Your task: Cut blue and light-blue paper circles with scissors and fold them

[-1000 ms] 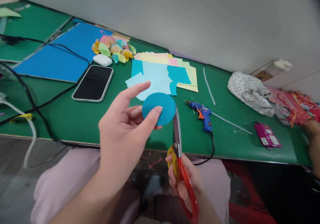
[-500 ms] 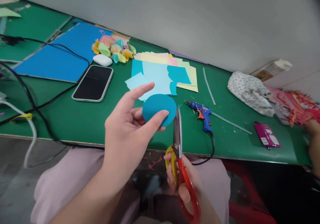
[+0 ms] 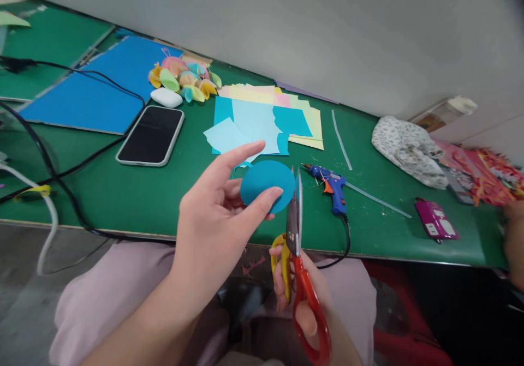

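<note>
Pinched between the thumb and fingers of my left hand [image 3: 216,219] is a round blue paper disc [image 3: 262,180]. My right hand [image 3: 307,289] grips a pair of scissors [image 3: 295,240] with one yellow and one red handle. Their blades point up and stand slightly apart, right at the disc's right edge. A thin curl of blue paper [image 3: 241,166] shows on the table just behind the disc. Beyond my left hand lies a pile of light blue, blue and yellow paper sheets [image 3: 254,118].
On the green table [image 3: 196,180] lie a phone [image 3: 151,136], a white case [image 3: 166,97], paper flowers [image 3: 188,77], a blue board [image 3: 90,93] and a blue glue gun [image 3: 333,186]. Further right are a purple box [image 3: 436,220], a patterned cloth [image 3: 409,150] and another person's hand [image 3: 514,240].
My left hand and the blue disc have shifted a little right and down, closer to the scissors. The blade tips have moved slightly right and now stand a little apart.
</note>
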{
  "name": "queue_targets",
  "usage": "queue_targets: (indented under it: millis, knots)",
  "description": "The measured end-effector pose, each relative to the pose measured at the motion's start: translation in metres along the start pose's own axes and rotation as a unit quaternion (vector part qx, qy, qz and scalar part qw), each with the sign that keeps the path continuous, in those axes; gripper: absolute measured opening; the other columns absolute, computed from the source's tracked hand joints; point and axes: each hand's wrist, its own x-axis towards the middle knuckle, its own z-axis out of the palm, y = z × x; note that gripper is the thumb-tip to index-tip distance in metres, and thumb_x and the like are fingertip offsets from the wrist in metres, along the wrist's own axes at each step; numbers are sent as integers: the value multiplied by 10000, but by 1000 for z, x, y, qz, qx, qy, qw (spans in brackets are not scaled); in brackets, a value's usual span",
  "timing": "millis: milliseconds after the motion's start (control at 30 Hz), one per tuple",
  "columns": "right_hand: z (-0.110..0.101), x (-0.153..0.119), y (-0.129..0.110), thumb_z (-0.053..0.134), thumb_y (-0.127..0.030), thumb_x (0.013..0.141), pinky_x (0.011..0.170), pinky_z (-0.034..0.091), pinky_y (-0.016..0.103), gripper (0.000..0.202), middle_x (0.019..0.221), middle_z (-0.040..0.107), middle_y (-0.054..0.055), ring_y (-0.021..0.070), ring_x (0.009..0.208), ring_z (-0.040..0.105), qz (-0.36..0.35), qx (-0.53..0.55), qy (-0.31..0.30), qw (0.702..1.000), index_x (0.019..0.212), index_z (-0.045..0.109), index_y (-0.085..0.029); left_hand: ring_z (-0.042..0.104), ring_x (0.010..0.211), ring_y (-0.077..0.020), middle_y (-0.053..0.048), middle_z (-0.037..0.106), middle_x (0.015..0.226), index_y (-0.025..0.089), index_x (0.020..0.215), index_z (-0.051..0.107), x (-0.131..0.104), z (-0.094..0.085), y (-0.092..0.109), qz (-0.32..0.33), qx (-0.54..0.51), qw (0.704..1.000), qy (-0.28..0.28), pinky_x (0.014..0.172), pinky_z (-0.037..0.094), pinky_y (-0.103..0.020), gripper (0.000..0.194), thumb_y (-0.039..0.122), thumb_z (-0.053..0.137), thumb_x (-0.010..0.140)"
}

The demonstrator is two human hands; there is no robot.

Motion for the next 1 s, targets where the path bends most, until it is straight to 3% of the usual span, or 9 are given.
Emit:
queue_targets:
  millis: [233, 500, 700, 867, 1000]
  knots:
    - [8, 1, -10, 766, -654, 498, 319, 307, 184, 551, 524, 522, -35, 109, 363, 509, 19, 27, 18, 999, 857, 741, -237, 660, 489, -73, 90, 676, 636, 304, 1155, 656, 0, 0, 0, 14, 3, 1000, -4, 526, 593, -121, 519, 170, 796, 673]
    - [8, -1, -8, 790, -639, 482, 324, 285, 186, 534, 509, 528, -33, 113, 367, 498, -13, 19, 17, 1000, 837, 740, -244, 658, 489, -84, 89, 689, 654, 302, 1158, 654, -1, 1, 1, 1, -13, 1000, 2, 519, 612, -161, 523, 164, 792, 673]
    - [1, 1, -2, 795, -555, 533, 335, 244, 174, 442, 528, 529, -42, 100, 363, 506, -33, 19, -13, 999, 860, 735, -263, 653, 454, -95, 91, 677, 613, 307, 1149, 660, 0, 0, 0, 3, -3, 1000, 9, 482, 595, -153, 516, 175, 797, 669]
    - [1, 0, 0, 727, -472, 623, 342, 236, 163, 285, 516, 524, -51, 83, 340, 506, -9, 41, -7, 999, 829, 739, -275, 656, 476, -86, 94, 681, 624, 323, 1170, 650, 1, -2, 0, -3, -2, 1000, 6, 516, 600, -150, 516, 200, 790, 689]
    - [4, 1, -2, 729, -393, 585, 343, 240, 161, 266, 498, 527, -59, 85, 331, 513, -8, 42, -2, 999, 819, 739, -267, 645, 462, -74, 98, 677, 615, 308, 1168, 648, 1, -2, 0, -5, -10, 1000, 9, 515, 592, -136, 511, 193, 788, 690]
